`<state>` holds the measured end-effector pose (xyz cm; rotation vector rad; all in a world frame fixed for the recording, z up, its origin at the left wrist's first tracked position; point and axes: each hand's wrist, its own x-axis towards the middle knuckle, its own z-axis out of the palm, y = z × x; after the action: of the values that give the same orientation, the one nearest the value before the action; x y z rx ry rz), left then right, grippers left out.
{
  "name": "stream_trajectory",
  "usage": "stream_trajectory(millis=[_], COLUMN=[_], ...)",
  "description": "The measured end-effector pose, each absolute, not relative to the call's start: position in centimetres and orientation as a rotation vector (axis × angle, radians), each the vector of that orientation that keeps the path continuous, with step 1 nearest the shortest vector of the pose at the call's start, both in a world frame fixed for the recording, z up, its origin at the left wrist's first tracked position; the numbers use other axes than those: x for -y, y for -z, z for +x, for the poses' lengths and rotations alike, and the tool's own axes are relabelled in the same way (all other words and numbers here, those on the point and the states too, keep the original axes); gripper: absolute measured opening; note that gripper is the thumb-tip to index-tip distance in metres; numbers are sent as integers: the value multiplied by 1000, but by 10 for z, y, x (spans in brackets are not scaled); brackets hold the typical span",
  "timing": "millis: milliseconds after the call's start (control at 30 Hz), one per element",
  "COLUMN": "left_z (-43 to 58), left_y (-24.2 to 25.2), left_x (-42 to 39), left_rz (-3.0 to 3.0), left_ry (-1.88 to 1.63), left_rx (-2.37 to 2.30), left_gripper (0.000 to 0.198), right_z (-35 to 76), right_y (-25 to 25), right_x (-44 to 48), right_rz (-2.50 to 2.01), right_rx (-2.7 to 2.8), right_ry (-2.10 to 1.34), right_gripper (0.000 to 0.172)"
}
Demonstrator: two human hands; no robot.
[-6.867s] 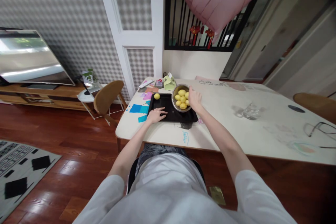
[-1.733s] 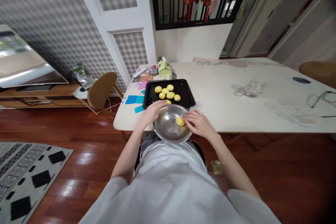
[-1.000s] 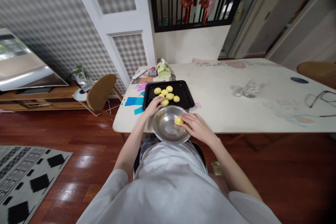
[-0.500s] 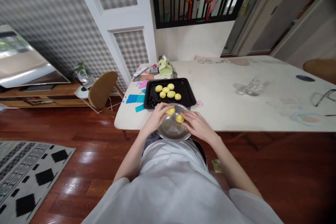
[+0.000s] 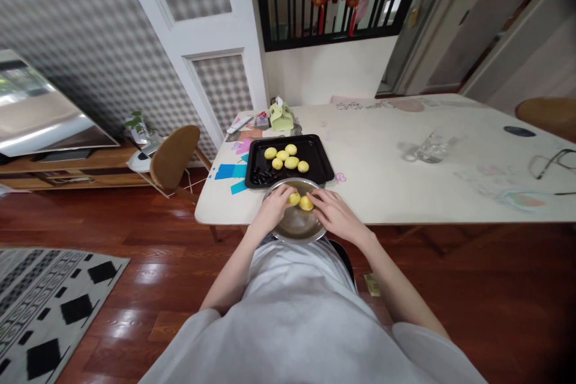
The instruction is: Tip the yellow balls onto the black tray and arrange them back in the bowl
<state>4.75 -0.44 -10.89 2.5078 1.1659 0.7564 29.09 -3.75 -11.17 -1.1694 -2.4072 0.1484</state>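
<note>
Over a shiny metal bowl (image 5: 297, 229) at the table's front edge, my two hands each hold a yellow lemon. My left hand (image 5: 275, 207) is closed on the left lemon (image 5: 294, 198). Fingers of my right hand (image 5: 335, 211) grip the right lemon (image 5: 306, 203), close beside the other one. Behind the bowl lies a black baking tray (image 5: 321, 162). Several lemons (image 5: 291, 162) rest in its middle, and small dark pieces (image 5: 264, 176), too small to name, lie in its front left corner.
On the white table (image 5: 373, 192), a green tissue box (image 5: 281, 117) and a white remote (image 5: 240, 124) stand behind the tray. A clear glass (image 5: 432, 150) and eyeglasses (image 5: 551, 162) are to the right. A wooden chair (image 5: 174, 156) is at the left.
My left hand has come down from the bowl's far rim into the bowl with its lemon, closer to the right one. My right hand has barely moved.
</note>
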Motion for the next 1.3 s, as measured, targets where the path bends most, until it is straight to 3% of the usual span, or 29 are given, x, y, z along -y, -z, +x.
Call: stream_trajectory(millis=[733,1300], left_z=[49,50], left_y=[117,118], left_x=[6,12], left_rz=[2510,2491], left_ry=[-837,-879], left_rx=[-1359,-1460], left_gripper=[43,37], right_z=[289,292], right_y=[114,117], right_x=[36,34], right_rz=[-1146,-1165], right_rx=[2396,2423], right_ry=[-183,-184], right_gripper=[50,51])
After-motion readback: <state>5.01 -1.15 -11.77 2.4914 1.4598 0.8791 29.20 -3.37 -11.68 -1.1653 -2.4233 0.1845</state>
